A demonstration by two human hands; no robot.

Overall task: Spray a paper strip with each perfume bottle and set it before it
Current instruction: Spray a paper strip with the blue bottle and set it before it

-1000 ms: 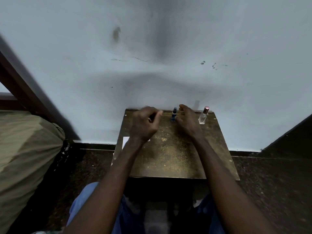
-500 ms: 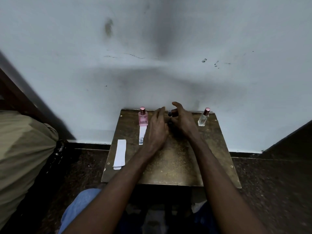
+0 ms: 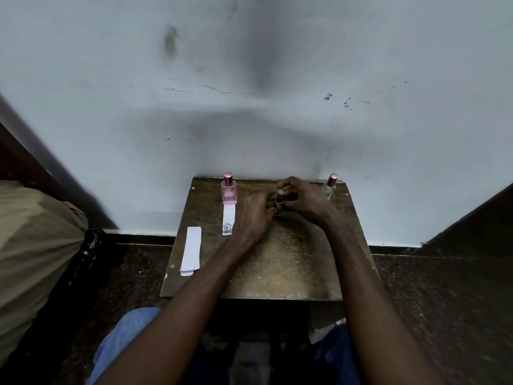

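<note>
Left hand (image 3: pixel 254 218), grip unclear, off pink bottle (image 3: pixel 229 191), strip (image 3: pixel 228 219) laid before it; joins right hand (image 3: pixel 302 198), grip curled round dark bottle (image 3: pixel 279 196). Second bottle's turn, likely.

The paper strip (image 3: pixel 228 219) lying before the pink perfume bottle (image 3: pixel 229 192) is showing a printed mark at its near end, possibly the digits "93", though blur is making this uncertain. The bottle's own label is appearing too faint to read.

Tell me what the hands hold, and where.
The right hand grips the dark bottle round its body. The left hand has fingers at the bottle's base; whether they grip cannot be told.
</note>
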